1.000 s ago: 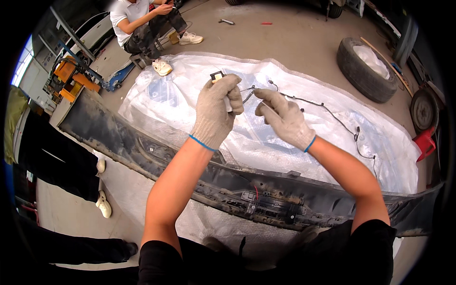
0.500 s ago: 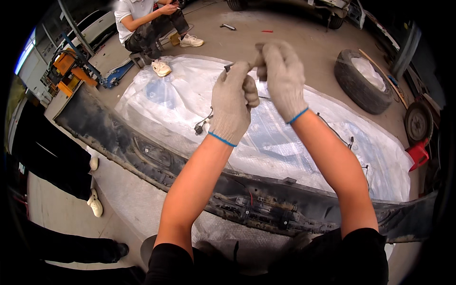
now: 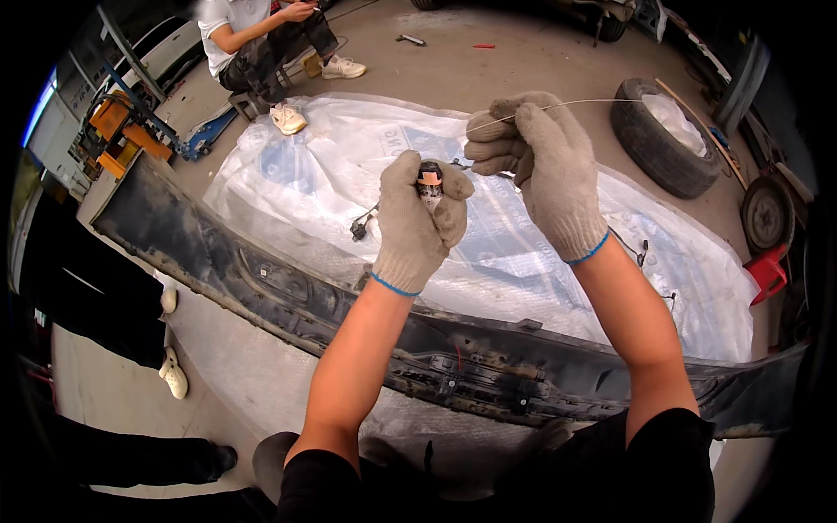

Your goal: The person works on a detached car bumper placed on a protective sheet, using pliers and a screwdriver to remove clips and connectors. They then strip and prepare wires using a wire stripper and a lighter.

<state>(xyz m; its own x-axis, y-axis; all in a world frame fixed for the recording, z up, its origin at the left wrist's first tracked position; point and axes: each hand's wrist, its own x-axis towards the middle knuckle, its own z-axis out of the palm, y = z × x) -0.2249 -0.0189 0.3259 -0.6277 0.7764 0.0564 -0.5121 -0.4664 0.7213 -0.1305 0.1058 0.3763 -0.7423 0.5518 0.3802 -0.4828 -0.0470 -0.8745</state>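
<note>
My left hand (image 3: 408, 228), in a knit work glove with a blue cuff edge, is closed around a small black cylindrical part with an orange patch (image 3: 429, 178). Its lower end is pale and speckled. My right hand (image 3: 560, 170), gloved alike, is raised beside it with fingers curled together. A thin pale strand (image 3: 602, 100) runs through its fingertips and arcs off to the right. Between the hands shows a bit of dark wire (image 3: 460, 164). Below them a long black car bumper (image 3: 222, 244) lies across the sheeting, its dirty inner side showing.
Dark wiring with connectors (image 3: 359, 228) lies on white plastic sheeting (image 3: 349, 131). A tyre (image 3: 641, 152), a wheel (image 3: 767, 218) and a red object (image 3: 767, 275) stand right. A seated person (image 3: 261, 44) is at far left; another person's legs (image 3: 96, 279) stand at near left.
My hands have moved apart, the right one going rightward. The black part in my left hand now shows from its orange side. The pale strand has come into view at my right hand.
</note>
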